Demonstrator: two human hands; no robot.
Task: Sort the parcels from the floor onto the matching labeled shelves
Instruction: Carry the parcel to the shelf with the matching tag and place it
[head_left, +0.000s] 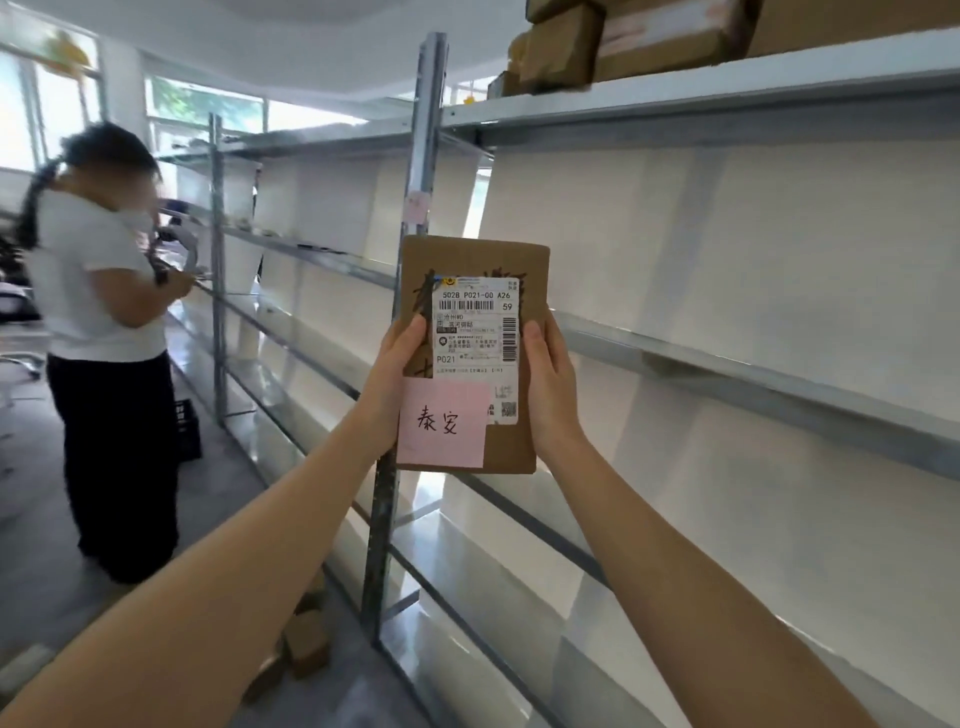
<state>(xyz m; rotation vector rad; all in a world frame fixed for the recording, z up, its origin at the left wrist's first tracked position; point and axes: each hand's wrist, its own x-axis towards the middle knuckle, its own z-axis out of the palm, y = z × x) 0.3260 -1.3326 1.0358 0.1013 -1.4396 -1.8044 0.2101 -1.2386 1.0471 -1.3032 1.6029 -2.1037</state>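
I hold a flat brown cardboard parcel (530, 270) upright in front of me, in the middle of the view. It carries a white shipping label and a pink sticky note with handwritten characters. My left hand (397, 384) grips its left edge and my right hand (550, 384) grips its right edge. Behind it stands a grey metal shelf post (428, 130) with a small pink label (417, 206) stuck on it. Long shelves (727, 364) run to the right and left of the post. Several brown parcels (639, 41) lie on the top shelf at the upper right.
Another person in a white top and dark trousers (104, 338) stands at the left by the shelves. A black crate (188, 428) sits on the floor beside them. Small brown parcels (306, 642) lie on the floor near the post's foot.
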